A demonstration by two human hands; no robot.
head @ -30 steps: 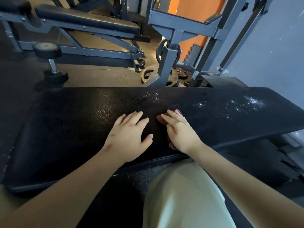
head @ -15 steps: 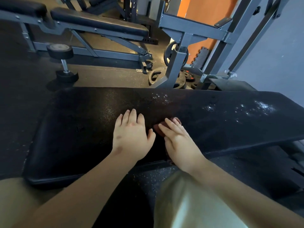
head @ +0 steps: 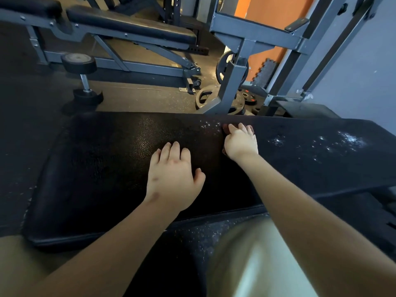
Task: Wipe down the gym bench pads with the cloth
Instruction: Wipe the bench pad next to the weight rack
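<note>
Head view: on the wide black textured bench pad (head: 102, 168), the left hand (head: 173, 179) lies flat near its middle, fingers straight, holding nothing. Farther right, at the pad's far edge, the right hand (head: 241, 141) presses a small reddish-brown cloth (head: 225, 127) under spread fingers. White specks (head: 347, 139) dot the pad's right end.

Two hands (head: 173, 176) (head: 241, 142), one cloth (head: 225, 127), two benches (head: 107, 168) (head: 128, 24).
</note>
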